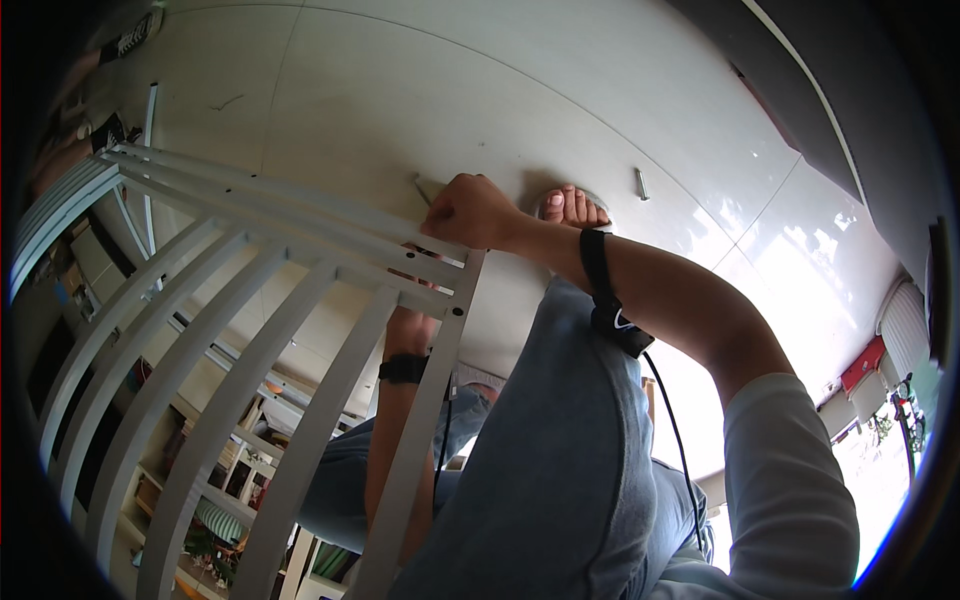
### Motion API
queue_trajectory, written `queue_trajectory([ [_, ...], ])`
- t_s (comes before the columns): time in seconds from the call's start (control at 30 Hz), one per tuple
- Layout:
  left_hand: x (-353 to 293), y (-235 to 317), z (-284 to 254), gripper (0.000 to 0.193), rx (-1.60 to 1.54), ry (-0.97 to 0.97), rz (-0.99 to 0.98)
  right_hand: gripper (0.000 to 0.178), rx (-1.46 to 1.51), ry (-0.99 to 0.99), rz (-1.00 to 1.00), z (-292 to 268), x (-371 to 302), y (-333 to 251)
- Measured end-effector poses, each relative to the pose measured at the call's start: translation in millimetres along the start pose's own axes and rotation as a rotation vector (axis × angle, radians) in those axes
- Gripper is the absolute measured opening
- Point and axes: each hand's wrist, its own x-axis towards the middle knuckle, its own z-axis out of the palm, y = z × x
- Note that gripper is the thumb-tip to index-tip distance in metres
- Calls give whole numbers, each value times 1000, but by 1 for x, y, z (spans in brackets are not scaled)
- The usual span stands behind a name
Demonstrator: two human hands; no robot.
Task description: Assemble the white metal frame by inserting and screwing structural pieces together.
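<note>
A white slatted frame (318,400) takes up the left side and stands tilted, its rails meeting an end post near the middle. My right hand (466,212) is closed in a fist at the corner where the top rails reach the post. A thin metal rod (422,190) sticks out beside its fingers, perhaps a hex key; the grip on it is mostly hidden. Behind the slats, my left hand (411,325) reaches up to the same corner and appears wrapped round the lower rail. The rails cover most of its fingers. Dark holes show in the rails and post.
A bolt (642,184) lies on the tiled floor (560,110) beyond my bare foot (576,206). My jeans-clad knee (560,400) is close to the post. Another person's shoe (132,36) shows at far left. A dark piece of furniture (830,110) borders the right.
</note>
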Motion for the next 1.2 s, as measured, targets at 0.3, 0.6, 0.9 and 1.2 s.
queue_trajectory([
  [0.3, -11, 9, 20, 23, -41, 14, -43, 17, -46, -37, -119, 13, 1, 10],
  [0.6, -11, 10, 29, 19, -62, 61, -129, 17, 117, -43, -62, 18, 1, 16],
  [0.9, 0, -4, 6, 29, -246, -281, -115, 19, 16, -154, -102, 20, 6, 13],
  [1.2, -5, -14, -23, 38, -65, 0, -124, 22, -105, -85, -30, 29, 3, -5],
])
